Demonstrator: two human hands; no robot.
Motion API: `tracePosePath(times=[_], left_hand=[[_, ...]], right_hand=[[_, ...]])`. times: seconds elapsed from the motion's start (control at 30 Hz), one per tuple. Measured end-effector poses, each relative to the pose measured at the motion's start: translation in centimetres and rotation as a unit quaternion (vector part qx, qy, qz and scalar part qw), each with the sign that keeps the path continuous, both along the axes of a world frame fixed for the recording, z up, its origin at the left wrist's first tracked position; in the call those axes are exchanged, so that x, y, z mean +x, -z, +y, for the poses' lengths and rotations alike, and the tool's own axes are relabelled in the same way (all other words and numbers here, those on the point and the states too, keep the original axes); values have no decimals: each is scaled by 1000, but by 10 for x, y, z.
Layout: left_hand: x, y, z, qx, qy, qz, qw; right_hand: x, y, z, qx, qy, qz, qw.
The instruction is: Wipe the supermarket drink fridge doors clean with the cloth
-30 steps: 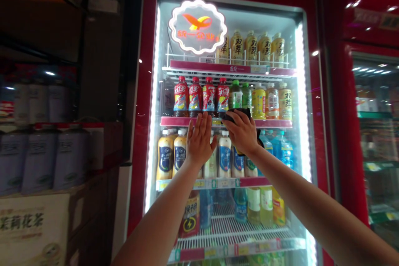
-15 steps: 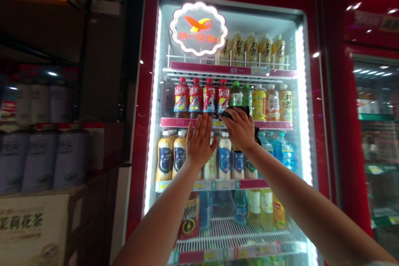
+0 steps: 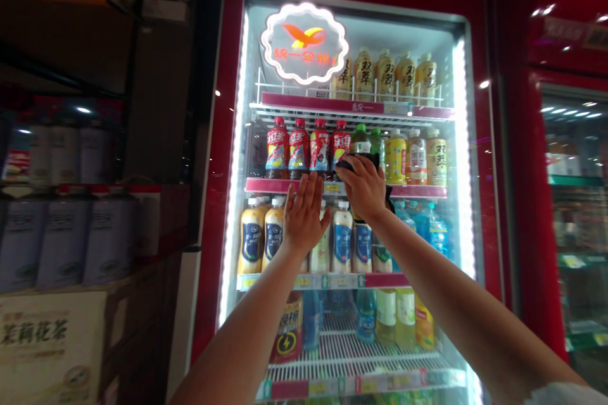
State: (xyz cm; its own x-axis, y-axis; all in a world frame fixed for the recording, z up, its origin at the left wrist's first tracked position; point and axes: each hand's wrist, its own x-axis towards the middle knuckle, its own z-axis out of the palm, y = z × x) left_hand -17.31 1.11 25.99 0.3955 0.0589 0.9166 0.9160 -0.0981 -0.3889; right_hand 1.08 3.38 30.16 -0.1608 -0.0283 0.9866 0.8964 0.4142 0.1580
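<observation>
A: What is everything made of in the head view?

B: Smooth clear glass point(image 3: 403, 25) in a glossy red frame point(image 3: 211, 215), with wire shelving point(image 3: 346, 357) behind it, and a round sign point(image 3: 304, 44) with a glowing scalloped rim. At the left, a printed carton point(image 3: 52, 351) has grey-lilac containers point(image 3: 108, 234) above it.

A: How many bottles can you count?

B: Five pale-gold bottles point(image 3: 384, 76) on the top shelf. Below them stand nine: four red-capped bottles point(image 3: 299, 147), two green-capped bottles point(image 3: 361, 139), then a yellow one, an orange-labelled one and a pale-gold one. The hands and forearms partly hide the next row down, so I can't give its full number.

A: And the hands?

B: Two. The left hand point(image 3: 304, 214) lies flat against the glass, its grip open, fingers up and slightly apart, holding nothing. The right hand point(image 3: 363, 186) has its grip closed over a black cloth point(image 3: 374, 159), fingers bent and pressing it to the glass.

A: Where exactly is the cloth, and how does it look?

B: Under the right hand, in front of the green-capped bottles. It's dark, soft-looking and bunched, poking out past the fingertips and beside the wrist; the palm covers the rest.
</observation>
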Motion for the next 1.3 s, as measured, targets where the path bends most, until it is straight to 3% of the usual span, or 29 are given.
tracePosePath(times=[0.07,0.27,0.37,0.5,0.6,0.7,0.8,0.93,1.03,1.17,1.23,1.3], left_hand=[[0,0,1,4,-1,-1,1000],[-2,0,0,3,-6,6,1000],[-3,-1,-1,-7,-4,10,1000],[-4,-1,-2,-5,-13,13,1000],[-3,-1,-2,-2,-21,10,1000],[-4,-1,-2,1,-24,15,1000],[-6,-3,-1,5,-28,24,999],[-12,-6,-3,-9,-13,41,999],[-16,-5,-8,-29,-5,57,998],[-8,-3,-15,-35,-20,70,997],[5,-5,-16,-29,-25,89,995],[21,-9,-14,-22,-22,109,994]], right_hand=[[-2,-1,-1,-3,-3,2,1000],[-2,38,-4,-6,-31,-67,997],[1,27,-3,0,-44,-60,997],[8,2,2,24,-42,38,998],[14,13,5,38,-40,32,998],[25,31,9,48,-48,-100,993],[45,26,13,37,-40,-149,987],[72,5,19,20,-12,46,999],[74,12,18,8,6,130,991],[57,23,10,-14,-1,13,1000],[53,12,9,-18,-18,-37,999],[59,-8,13,-14,-27,-24,999]])
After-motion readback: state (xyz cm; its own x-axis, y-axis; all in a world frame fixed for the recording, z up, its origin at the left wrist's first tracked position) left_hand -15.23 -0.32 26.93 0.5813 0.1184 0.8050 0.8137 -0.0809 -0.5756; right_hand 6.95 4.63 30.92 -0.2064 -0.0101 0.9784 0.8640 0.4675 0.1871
